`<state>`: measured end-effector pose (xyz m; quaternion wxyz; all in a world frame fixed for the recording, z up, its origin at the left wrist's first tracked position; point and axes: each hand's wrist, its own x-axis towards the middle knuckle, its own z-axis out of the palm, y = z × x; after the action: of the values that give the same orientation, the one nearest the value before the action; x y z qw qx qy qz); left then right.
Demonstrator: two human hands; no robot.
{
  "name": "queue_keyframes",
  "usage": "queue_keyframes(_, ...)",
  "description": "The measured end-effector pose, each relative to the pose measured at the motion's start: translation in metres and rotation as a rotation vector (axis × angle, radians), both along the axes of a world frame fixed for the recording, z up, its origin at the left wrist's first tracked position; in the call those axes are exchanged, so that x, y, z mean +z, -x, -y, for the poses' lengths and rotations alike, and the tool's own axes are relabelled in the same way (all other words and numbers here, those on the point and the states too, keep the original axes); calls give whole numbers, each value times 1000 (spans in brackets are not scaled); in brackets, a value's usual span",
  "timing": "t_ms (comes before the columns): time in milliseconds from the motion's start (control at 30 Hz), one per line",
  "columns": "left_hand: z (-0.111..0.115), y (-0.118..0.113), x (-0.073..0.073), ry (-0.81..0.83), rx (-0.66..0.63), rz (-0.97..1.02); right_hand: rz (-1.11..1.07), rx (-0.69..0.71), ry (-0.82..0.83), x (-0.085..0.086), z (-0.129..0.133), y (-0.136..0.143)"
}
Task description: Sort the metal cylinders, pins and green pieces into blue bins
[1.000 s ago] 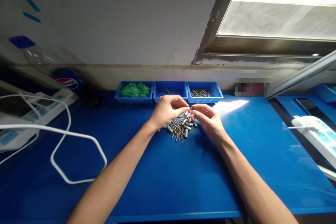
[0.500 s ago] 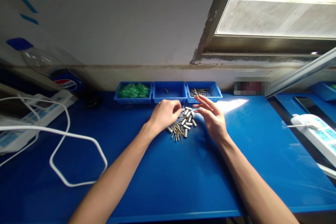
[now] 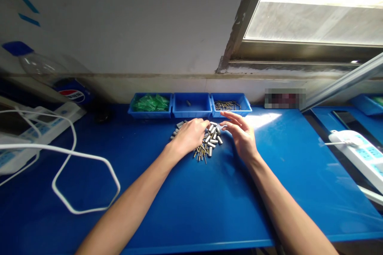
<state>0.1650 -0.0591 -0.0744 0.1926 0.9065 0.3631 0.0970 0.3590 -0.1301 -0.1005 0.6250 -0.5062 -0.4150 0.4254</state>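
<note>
My left hand is over the left part of a small heap of metal pieces, fingers curled down among them. Its fingertips are hidden, so whatever they pinch cannot be made out. In the heap are short silver metal cylinders and thin brass-and-dark pins. Just right of the heap, my right hand hovers with its fingers stretched and apart, the tips near the front of the right bin. No piece shows between them.
Behind the heap stand three blue bins: one with green plastic pieces, one with a single small dark piece, one with many pins. White cable, a bottle and power strips lie at the sides.
My left hand has lowered onto the heap, uncovering cylinders on its left side. My right hand's fingers have dropped slightly; a thin piece seen at their tips earlier no longer shows.
</note>
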Motion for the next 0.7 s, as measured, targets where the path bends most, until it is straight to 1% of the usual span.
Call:
queue_keyframes(67,-3,2,-1,3,-5,34,5,-5,-3,-1,0,0)
queue_keyframes(167,-8,5,1,46,-2,166,9,-7,0,-2,0,0)
queue_keyframes(333,-11,7,13,133,40,468,-1,6,1,-4,-1,-1)
queue_keyframes(433,-10,7,21,217,81,607,23,4,6,-6,-2,-1)
queue_keyframes(533,-9,8,24,323,96,674,37,31,31,-8,-1,-1)
queue_keyframes(633,-9,8,24,431,103,716,8,86,79,-8,0,1)
queue_keyframes(700,-10,8,23,475,103,731,-16,107,100,-6,0,3)
